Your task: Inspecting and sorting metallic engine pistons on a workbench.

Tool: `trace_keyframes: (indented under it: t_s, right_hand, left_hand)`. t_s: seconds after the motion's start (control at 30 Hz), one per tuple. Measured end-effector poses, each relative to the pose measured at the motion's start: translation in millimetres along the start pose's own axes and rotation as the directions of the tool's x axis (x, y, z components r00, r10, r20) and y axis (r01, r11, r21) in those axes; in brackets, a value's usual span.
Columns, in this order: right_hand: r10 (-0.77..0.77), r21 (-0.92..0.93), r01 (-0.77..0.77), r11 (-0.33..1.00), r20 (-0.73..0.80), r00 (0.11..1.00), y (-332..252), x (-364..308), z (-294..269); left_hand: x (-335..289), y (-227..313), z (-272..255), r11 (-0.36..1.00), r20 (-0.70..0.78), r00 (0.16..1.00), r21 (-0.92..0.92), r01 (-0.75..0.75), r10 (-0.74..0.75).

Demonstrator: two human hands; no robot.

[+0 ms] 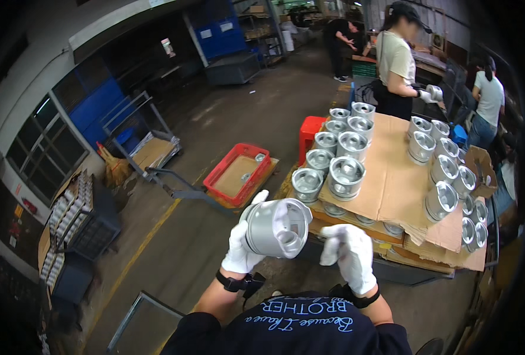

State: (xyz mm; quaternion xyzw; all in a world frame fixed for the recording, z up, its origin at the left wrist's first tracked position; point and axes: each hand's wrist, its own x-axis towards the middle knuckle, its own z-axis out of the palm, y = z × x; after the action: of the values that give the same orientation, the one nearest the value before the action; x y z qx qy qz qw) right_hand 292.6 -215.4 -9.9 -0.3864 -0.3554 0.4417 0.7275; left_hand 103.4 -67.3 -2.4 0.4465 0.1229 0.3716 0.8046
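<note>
My left hand [242, 247], in a white glove, grips a silver metal piston [268, 229] from its left side. The piston is tilted, and its hollow end with the inner bosses faces right. Just right of it is my right hand [352, 255], also gloved in white. Its fingers are loosely bent and apart, with nothing visible in them, and do not touch the piston. Beyond my hands, several similar pistons [346, 176] stand in rows on a cardboard sheet [392, 168] atop a stacked load.
More pistons [441, 200] line the load's right side. A red crate [237, 177] with a few parts sits left of the load, near a cart [153, 151]. Racks of parts [67, 219] stand at far left. A co-worker [397, 65] holds a piston behind the load.
</note>
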Motion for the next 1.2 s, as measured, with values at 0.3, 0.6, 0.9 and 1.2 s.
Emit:
trace_keyframes:
  t_s: [0.3,0.6,0.9,1.2]
  right_hand:
    - [0.334,0.65,-0.197,0.734,-0.093,0.938,50.9,33.1,6.2]
    - [0.344,0.843,-0.277,0.46,0.119,0.932,82.2,49.3,-24.9]
    - [0.311,0.854,-0.37,0.366,0.263,0.913,92.5,61.7,-17.0]
    - [0.381,0.786,-0.323,0.527,0.121,0.917,75.9,69.4,11.5]
  left_hand:
    - [11.4,15.4,50.5,-0.021,0.573,0.816,0.819,-0.573,0.081]
    - [-0.9,-7.9,11.6,0.572,0.322,0.931,0.737,-0.36,0.171]
    - [-16.4,-9.1,7.4,0.601,0.227,0.945,0.73,-0.325,0.236]
    - [-30.2,-12.9,-9.3,0.803,-0.017,0.99,0.588,-0.1,0.137]
